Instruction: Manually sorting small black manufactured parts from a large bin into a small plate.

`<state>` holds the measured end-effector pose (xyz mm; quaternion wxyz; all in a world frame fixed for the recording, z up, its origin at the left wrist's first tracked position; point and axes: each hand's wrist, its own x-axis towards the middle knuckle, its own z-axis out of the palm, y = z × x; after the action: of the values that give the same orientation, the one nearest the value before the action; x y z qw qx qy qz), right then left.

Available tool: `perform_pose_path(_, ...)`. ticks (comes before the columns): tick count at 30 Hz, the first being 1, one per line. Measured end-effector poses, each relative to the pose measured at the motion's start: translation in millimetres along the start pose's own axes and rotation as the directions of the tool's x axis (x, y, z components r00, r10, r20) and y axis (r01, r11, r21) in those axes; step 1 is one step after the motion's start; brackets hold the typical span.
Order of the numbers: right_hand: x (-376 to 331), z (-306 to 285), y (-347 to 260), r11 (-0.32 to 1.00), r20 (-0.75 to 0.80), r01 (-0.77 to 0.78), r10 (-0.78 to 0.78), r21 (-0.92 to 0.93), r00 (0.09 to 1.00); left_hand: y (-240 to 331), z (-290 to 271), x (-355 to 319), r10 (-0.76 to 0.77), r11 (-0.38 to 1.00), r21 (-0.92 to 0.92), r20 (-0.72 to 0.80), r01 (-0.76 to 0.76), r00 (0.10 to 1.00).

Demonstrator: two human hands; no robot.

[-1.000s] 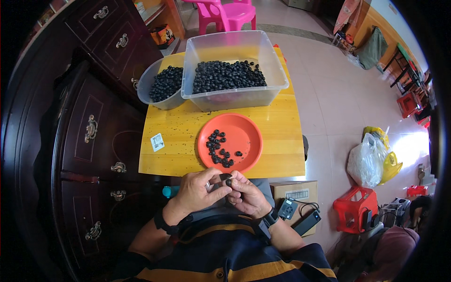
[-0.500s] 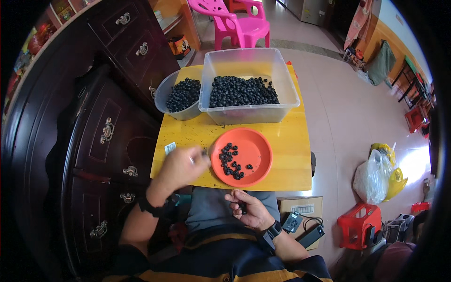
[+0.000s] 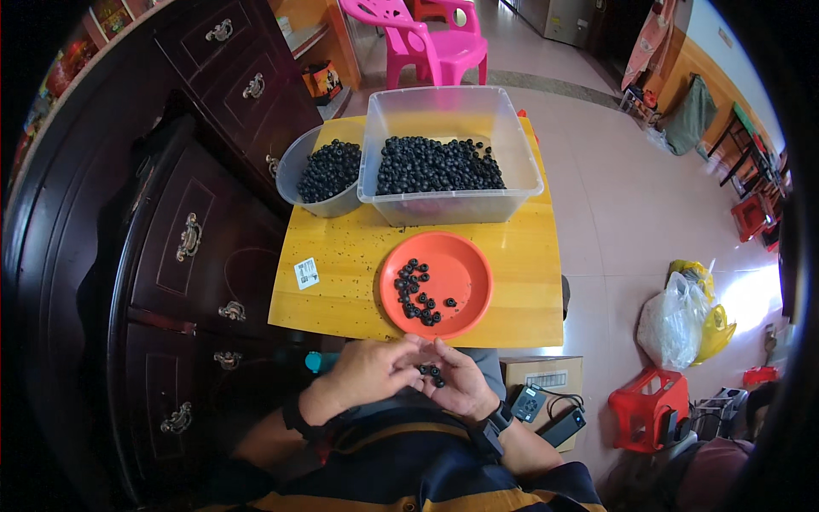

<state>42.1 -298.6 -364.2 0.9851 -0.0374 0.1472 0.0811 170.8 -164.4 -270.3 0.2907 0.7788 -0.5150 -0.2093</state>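
Note:
My right hand (image 3: 461, 386) is cupped palm-up below the table's front edge, holding several small black round pieces (image 3: 432, 372). Over that palm comes my left hand (image 3: 375, 369), its fingers bent together; whatever lies between its fingertips is hidden. Just beyond both hands, an orange-red round plate (image 3: 467, 286) rests on the yellow table (image 3: 341, 290). Loose black pieces (image 3: 408, 282) lie mostly on the plate's left side; some show a hole in the middle.
At the table's far end stand a clear rectangular bin (image 3: 461, 207) and a rounded clear tub (image 3: 334, 207), both holding many black pieces. A white label (image 3: 306, 273) lies on the left. Dark cabinets (image 3: 205, 239) line the left; a cardboard box (image 3: 546, 369) sits right of my lap.
My left hand has moved from beside the plate, over the label, down and right to my right palm. The label is uncovered now. The pieces on the plate look unchanged.

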Motion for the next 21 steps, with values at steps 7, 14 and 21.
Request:
perform_pose_path(7, 2.9, 9.9, 3.2, 1.0, 0.051, 0.022, -0.021, -0.009, 0.998, -2.4, 28.1, -6.3, 0.026, 0.978, 0.209, -0.001, -0.025, 1.0)
perform_pose_path(14, 1.5, -0.8, 5.1, 0.999, 0.028, 0.035, -0.034, -0.04, 0.999, -5.6, 22.9, -4.0, 0.1, 0.994, 0.063, -0.122, -0.092, 0.988)
perform_pose_path(21, -0.3, 0.6, 6.9, 0.999, 0.02, 0.025, -0.024, -0.035, 1.0, 2.3, 17.2, -5.3, -0.04, 0.98, -0.201, -0.203, -0.002, 0.978)
